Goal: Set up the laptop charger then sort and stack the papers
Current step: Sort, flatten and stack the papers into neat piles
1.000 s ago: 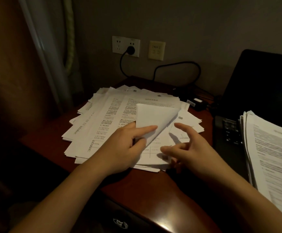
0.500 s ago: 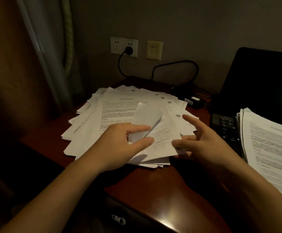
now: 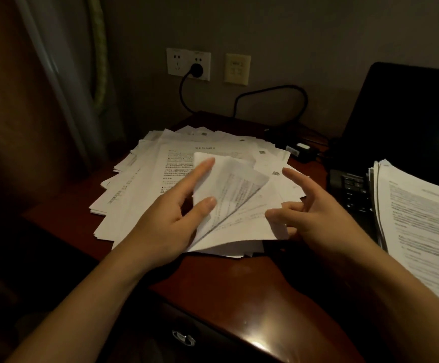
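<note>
On the tabletop [image 3: 239, 289], seen from the head camera, a loose spread of papers [image 3: 139, 184] lies under both hands. The left hand [image 3: 166, 221] pinches a curled sheet [image 3: 229, 184] between thumb and straight forefinger, lifting it off the spread. The right hand [image 3: 315, 213] has its fingers spread, thumb touching the edge of the page beneath; whether it grips cannot be told. The charger plug [image 3: 196, 70] sits in the wall socket, cable running toward the laptop [image 3: 409, 121], so that part looks done. A tidier stack [image 3: 423, 221] lies over the keyboard; most of the sorting remains.

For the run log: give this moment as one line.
step: sorting papers | left hand: pinches lifted sheets | right hand: thumb on sheet corner, grip unclear | charger plug: in wall socket
</note>
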Demonstrator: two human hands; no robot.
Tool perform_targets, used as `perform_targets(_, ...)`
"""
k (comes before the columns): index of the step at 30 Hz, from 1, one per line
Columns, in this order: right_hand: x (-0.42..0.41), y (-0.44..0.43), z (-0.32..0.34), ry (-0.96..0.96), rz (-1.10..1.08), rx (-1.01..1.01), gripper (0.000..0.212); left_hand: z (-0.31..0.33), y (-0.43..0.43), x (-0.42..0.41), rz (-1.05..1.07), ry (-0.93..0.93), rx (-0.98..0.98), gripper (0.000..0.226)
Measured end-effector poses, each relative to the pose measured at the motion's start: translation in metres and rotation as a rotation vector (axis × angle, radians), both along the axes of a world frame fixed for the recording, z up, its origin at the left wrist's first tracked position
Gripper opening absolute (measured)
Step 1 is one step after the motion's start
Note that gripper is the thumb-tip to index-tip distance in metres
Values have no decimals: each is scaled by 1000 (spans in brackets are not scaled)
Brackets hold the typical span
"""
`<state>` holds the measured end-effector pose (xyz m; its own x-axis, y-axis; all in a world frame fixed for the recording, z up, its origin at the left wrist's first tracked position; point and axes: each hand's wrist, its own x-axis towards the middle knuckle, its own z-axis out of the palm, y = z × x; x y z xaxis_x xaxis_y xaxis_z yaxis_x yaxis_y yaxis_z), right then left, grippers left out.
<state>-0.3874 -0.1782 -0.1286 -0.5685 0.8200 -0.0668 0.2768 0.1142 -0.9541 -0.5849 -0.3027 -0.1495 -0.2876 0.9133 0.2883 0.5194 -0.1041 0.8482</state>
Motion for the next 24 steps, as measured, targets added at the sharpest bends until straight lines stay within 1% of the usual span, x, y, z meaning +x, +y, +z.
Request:
perform_targets(3, -1, -3, 3, 60, 13, -40, 86, -2, -1, 4, 58, 83, 76, 69)
perform_targets(5, -2, -6, 3, 73, 4, -15, 85, -3, -2, 2, 94, 111, 109, 68)
perform_targets(7, -3, -9, 1, 86, -18, 26, 84, -3, -2, 2, 45, 108, 103, 55)
perform_targets(8, -4, -10, 0, 91, -30, 50, 85, -3, -3, 2, -14, 87, 75, 43)
perform_targets(9, -6, -11, -2, 93, -42, 71, 85, -3, -4, 3, -62, 75, 41, 38)
perform_targets(12, -9, -13, -8, 86, -60, 125, 83, -5, -5, 3, -66, 126, 45, 54)
perform_targets(15, -8, -10, -8, 65, -74, 115, 76, -3, -3, 2, -18, 109, 89, 54)
perform_targets(17, -6, -10, -5, 71, -87, 97, 73, -1, -4, 4, -8, 127, 99, 59)
perform_targets(21, -5, -13, -1, 187, -65, 24, 65, -1, -7, 6, -13, 229, 107, 70)
perform_targets(22, -6, -14, 0, 211, -45, 0, 65, -1, -7, 6, -18, 249, 108, 71)
perform_targets(23, -7, -14, 0, 229, -27, -18, 67, 0, -7, 7, -36, 248, 103, 65)
perform_targets(24, -8, -14, 0, 251, -13, -30, 69, 0, -7, 8, -60, 222, 90, 54)
